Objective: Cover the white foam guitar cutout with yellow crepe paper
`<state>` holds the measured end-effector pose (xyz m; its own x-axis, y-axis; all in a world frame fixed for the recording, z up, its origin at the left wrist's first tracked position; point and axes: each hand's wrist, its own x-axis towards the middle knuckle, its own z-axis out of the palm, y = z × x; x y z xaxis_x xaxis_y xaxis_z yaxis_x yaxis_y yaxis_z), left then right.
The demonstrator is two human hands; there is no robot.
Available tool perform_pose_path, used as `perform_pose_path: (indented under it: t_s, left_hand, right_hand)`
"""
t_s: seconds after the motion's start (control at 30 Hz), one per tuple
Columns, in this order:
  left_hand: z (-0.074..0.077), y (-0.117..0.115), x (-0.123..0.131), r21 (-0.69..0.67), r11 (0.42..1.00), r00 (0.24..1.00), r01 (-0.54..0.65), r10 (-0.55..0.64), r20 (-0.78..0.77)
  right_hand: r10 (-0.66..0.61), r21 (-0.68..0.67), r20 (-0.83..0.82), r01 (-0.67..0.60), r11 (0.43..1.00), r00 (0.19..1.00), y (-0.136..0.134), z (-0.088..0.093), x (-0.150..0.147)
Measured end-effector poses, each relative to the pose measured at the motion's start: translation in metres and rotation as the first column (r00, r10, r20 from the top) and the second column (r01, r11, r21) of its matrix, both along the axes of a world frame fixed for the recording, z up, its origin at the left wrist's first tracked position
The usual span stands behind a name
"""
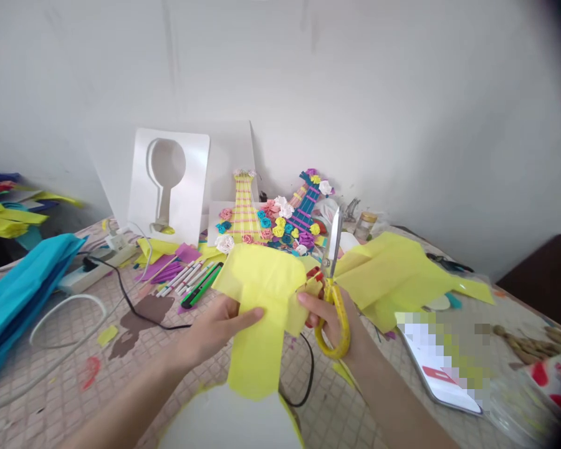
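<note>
My left hand [219, 325] pinches the left edge of a folded yellow paper sheet [262, 293] held above the table. My right hand [331, 321] grips yellow-handled scissors [333, 293], blades pointing up and away, while its fingertips also touch the right edge of the same sheet. The scissor blades are closed or nearly so, clear of the paper.
More yellow paper [397, 274] lies to the right, beside a phone [442, 368]. Paper-flower crafts [280, 215], a white cut-out board [171, 184], pens and a green cutter [194, 280], a black cable [131, 302], a power strip [98, 265] and blue paper [19, 293] surround the area.
</note>
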<state>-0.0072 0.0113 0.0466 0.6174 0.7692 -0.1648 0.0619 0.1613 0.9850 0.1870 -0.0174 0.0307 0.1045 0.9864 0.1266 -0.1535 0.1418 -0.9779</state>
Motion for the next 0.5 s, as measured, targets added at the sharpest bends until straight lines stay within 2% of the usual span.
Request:
perform_pose_path:
  t_s: [0.13, 0.3, 0.5]
  left_hand:
    - [-0.019, 0.005, 0.007, -0.034, 0.995, 0.996, -0.091, 0.092, 0.015]
    - [-0.042, 0.001, 0.008, -0.107, 0.967, 0.972, -0.232, 0.227, -0.058]
    - [-0.053, -0.007, 0.007, -0.207, 0.933, 0.955, -0.293, 0.274, -0.115]
  right_hand:
    - [-0.058, -0.009, -0.008, 0.058, 0.998, 0.998, 0.005, -0.022, 0.005]
    - [-0.047, -0.13, 0.032, 0.051, 0.99, 0.998, 0.0, -0.045, 0.004]
    - [0.022, -0.177, -0.003, -0.022, 0.984, 1.0, -0.005, -0.059, 0.005]
